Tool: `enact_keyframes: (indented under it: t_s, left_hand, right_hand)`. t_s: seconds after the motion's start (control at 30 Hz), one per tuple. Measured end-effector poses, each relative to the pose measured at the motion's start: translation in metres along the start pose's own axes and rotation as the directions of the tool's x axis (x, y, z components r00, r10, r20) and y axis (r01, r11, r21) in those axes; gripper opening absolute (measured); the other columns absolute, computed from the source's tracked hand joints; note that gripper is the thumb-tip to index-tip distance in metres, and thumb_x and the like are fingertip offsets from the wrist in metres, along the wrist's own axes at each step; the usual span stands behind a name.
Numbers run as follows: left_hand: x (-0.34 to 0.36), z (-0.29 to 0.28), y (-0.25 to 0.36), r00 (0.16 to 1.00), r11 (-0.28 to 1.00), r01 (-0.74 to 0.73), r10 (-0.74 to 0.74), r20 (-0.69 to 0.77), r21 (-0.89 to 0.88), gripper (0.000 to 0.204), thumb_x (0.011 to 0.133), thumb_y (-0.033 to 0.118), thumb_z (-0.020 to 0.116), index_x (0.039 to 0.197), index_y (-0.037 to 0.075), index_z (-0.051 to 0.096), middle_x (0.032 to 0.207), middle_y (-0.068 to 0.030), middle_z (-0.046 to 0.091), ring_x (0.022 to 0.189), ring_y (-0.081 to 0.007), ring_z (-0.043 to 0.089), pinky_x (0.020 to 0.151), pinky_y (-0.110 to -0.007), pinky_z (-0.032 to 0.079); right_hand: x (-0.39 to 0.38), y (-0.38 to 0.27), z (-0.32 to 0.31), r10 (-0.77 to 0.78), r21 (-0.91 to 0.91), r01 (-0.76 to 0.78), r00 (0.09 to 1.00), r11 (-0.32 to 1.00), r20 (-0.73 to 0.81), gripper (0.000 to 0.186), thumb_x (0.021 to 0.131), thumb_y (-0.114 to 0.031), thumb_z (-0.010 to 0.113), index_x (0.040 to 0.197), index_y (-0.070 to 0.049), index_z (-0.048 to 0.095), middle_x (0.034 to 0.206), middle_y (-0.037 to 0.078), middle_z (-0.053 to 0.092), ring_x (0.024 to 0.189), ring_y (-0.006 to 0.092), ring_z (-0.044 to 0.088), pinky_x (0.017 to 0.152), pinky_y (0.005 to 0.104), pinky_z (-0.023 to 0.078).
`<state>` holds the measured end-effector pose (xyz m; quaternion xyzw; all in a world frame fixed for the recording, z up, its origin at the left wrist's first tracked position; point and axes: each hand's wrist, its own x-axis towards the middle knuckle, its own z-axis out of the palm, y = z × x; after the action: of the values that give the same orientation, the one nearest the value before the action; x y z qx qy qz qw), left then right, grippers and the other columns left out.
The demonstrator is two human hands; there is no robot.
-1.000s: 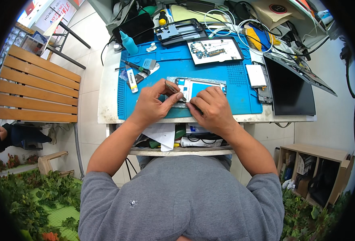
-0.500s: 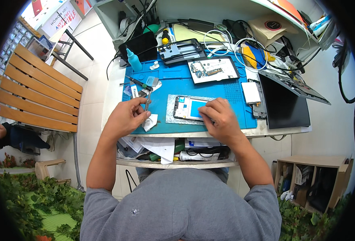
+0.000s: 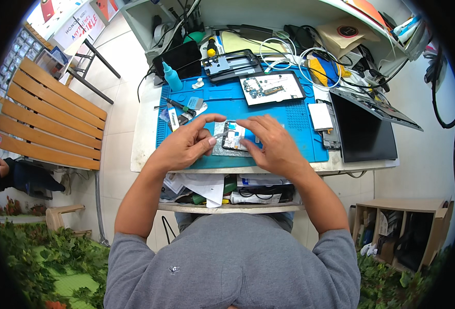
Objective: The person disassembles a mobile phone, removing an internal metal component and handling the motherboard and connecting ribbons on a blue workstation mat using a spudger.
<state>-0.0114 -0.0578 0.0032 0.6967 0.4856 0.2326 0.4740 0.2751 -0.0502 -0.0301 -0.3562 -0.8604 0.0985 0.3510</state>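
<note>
An opened phone frame (image 3: pixel 232 138) with exposed inner parts lies on bubble wrap (image 3: pixel 220 150) over the blue work mat (image 3: pixel 207 164). My left hand (image 3: pixel 189 141) is beside its left edge, thumb and fingers closed on slim silver tweezers (image 3: pixel 220 135) that point toward the phone. Over the right part of the phone hovers my right hand (image 3: pixel 271 141), hiding that side. Its thumb and fingertips are apart, with nothing visible between them; whether they touch the phone, I cannot tell.
A screwdriver (image 3: pixel 182 107) and a blue bottle (image 3: pixel 172 78) are at the mat's left. Behind the phone lie an open device with a circuit board (image 3: pixel 273 88) and a black phone housing (image 3: pixel 232 66). To the right are a white battery-like block (image 3: pixel 320 117) and a dark screen (image 3: pixel 366 131).
My left hand has moved right with the tweezers, up to the phone's left edge. My right hand has shifted slightly left and its fingers have spread over the phone.
</note>
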Motion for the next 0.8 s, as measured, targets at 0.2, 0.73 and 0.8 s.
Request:
enact_keyframes:
  t_s: [0.2, 0.73, 0.8]
  left_hand:
    - [0.004, -0.003, 0.001, 0.98, 0.945, 0.099, -0.038, 0.195, -0.311, 0.043, 0.117, 0.01, 0.064, 0.159, 0.005, 0.065, 0.09, -0.003, 0.075, 0.083, -0.0146, 0.077, 0.077, -0.032, 0.061]
    - [0.003, -0.004, -0.047, 0.88, 0.937, -0.295, 0.342, -0.329, 0.187, 0.026, 0.1, -0.005, 0.084, 0.123, 0.006, 0.088, 0.122, -0.0143, 0.086, 0.111, -0.0261, 0.083, 0.093, -0.034, 0.066]
    - [0.009, 0.011, -0.041, 0.84, 0.924, -0.369, 0.379, -0.389, 0.103, 0.028, 0.099, -0.008, 0.083, 0.124, 0.004, 0.086, 0.122, -0.0143, 0.086, 0.114, -0.0269, 0.084, 0.095, -0.034, 0.067]
  right_hand:
    - [0.002, -0.006, 0.0, 0.222, 0.497, -0.233, 0.972, 0.836, 0.082, 0.03, 0.104, -0.011, 0.085, 0.132, 0.0, 0.082, 0.115, 0.016, 0.084, 0.097, 0.0257, 0.081, 0.083, 0.0367, 0.065]
    - [-0.007, 0.023, -0.013, 0.129, 0.063, -0.132, 0.99, 0.989, 0.056, 0.048, 0.09, -0.025, 0.097, 0.13, -0.003, 0.082, 0.127, 0.016, 0.078, 0.117, 0.0353, 0.072, 0.103, 0.044, 0.058]
    - [-0.009, 0.022, -0.01, 0.103, 0.047, -0.109, 0.989, 0.993, 0.106, 0.056, 0.087, -0.03, 0.099, 0.134, -0.005, 0.081, 0.137, 0.016, 0.075, 0.129, 0.0381, 0.067, 0.111, 0.0474, 0.055]
